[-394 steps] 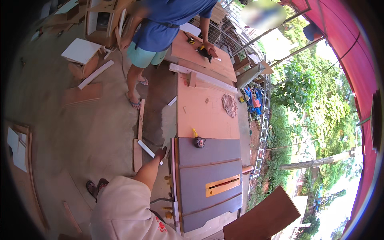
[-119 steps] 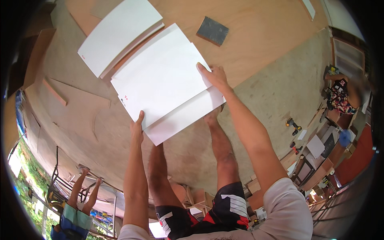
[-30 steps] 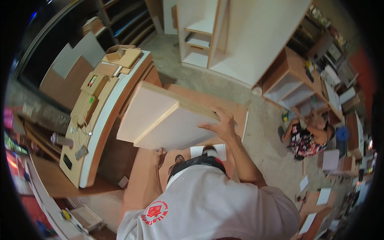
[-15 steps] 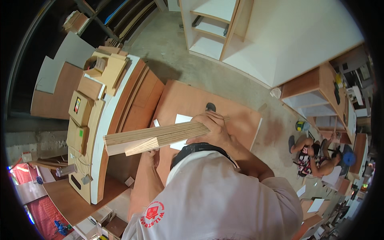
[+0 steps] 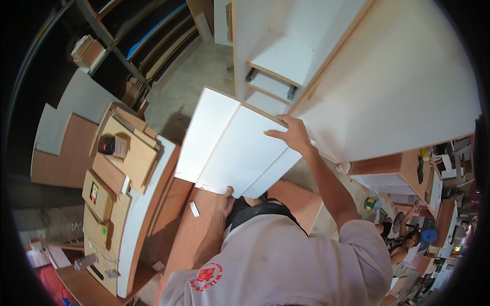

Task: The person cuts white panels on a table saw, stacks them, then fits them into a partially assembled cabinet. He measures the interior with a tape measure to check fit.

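A stack of white-faced boards (image 5: pixel 237 137) with wood-coloured edges is held up and tilted in front of me, the boards fanned so several white faces show. My right hand (image 5: pixel 296 133) grips the far right edge, its thumb over the white face and its other fingers mostly hidden behind. At the near edge my left hand (image 5: pixel 226 199) holds the boards from below, its thumb tip on the edge and its fingers largely out of sight. Beneath lies a brown wooden panel (image 5: pixel 301 204), with a small white strip (image 5: pixel 194 209) on it left of my hand.
On the left a bench (image 5: pixel 135 229) carries cardboard boxes (image 5: pixel 97 194) and board offcuts. A white cabinet (image 5: pixel 278 56) with shelves stands ahead, beside a large white panel (image 5: pixel 393 76). Brown cabinets (image 5: pixel 390 163), a tin (image 5: pixel 372 204) and a seated person (image 5: pixel 403 237) are on the right.
The boards, seen edge-on before, have been raised and turned so their white faces show. My right hand has moved forward and to the right along with them. The view has shifted too.
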A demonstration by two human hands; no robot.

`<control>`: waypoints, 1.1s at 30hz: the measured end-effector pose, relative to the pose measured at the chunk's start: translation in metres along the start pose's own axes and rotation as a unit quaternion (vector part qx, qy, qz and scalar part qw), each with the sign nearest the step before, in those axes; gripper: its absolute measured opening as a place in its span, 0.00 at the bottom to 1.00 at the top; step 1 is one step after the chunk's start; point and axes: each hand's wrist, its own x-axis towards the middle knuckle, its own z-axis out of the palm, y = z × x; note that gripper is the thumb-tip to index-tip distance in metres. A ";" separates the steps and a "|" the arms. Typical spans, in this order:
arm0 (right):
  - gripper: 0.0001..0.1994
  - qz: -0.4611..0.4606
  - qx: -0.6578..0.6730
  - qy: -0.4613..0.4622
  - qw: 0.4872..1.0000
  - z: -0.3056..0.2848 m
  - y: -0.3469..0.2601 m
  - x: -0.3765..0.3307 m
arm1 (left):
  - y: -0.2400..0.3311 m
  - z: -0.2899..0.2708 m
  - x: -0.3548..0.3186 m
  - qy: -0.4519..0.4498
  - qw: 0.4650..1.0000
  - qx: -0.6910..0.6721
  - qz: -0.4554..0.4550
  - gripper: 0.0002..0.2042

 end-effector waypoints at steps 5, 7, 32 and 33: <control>0.35 0.049 -0.079 -0.009 0.996 0.047 0.090 0.113 | -0.024 -0.017 0.155 -0.064 0.997 -0.023 -0.026 0.27; 0.36 0.135 -0.043 -0.045 0.989 0.065 0.136 0.144 | -0.021 -0.031 0.189 -0.053 0.991 -0.015 -0.120 0.27; 0.46 0.208 -0.119 -0.172 0.956 0.162 0.459 0.390 | -0.089 0.039 0.447 0.088 0.977 -0.131 -0.141 0.25; 0.47 0.224 -0.131 -0.185 0.948 0.164 0.469 0.395 | -0.093 0.046 0.452 0.121 0.975 -0.121 -0.142 0.24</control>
